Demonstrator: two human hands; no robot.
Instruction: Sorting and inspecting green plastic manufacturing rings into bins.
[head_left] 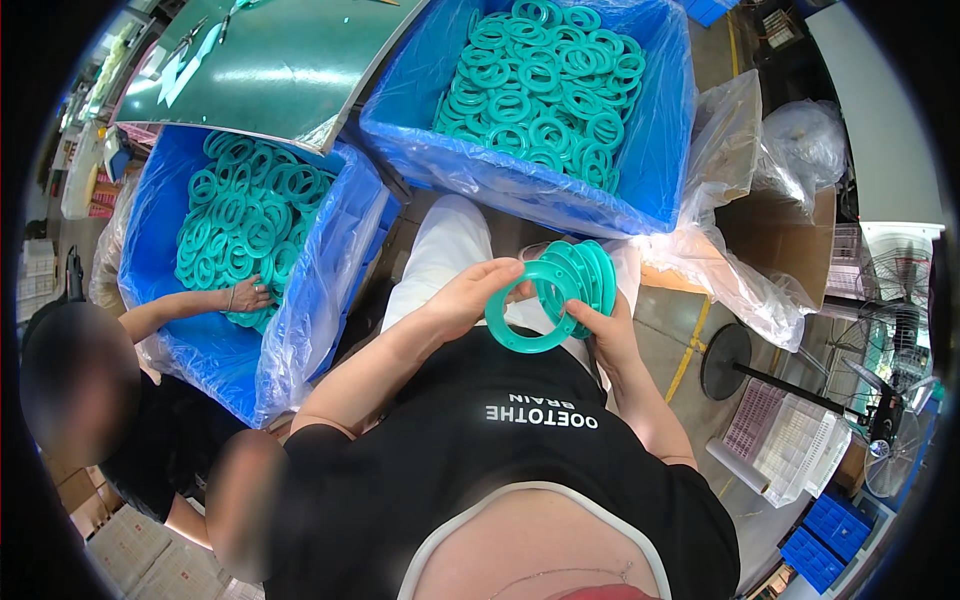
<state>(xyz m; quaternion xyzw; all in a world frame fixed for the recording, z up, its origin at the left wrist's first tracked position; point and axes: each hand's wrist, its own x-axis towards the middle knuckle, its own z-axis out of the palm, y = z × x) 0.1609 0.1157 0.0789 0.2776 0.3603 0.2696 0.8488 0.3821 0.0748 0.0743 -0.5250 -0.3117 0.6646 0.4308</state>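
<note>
Several teal plastic rings are held in front of my lap. My left hand (472, 292) is closed on the left rim of the nearest flat ring (508, 337), thumb on top. Behind it, a fanned stack of rings (600, 272) leans to the right, gripped by my right hand (612, 335). The right thumb lies near the front ring's right edge; the other right fingers are mostly hidden behind the stack. Beyond my hands, a large blue bin (672, 150) lined with clear plastic holds a heap of similar rings.
At left, a second lined blue bin (140, 222) holds more rings; a co-worker's hand (248, 295) reaches into it. A green-topped table (290, 70) stands at the upper left. To the right are an open cardboard box (790, 240), a black fan (888, 400) and white crates (800, 455).
</note>
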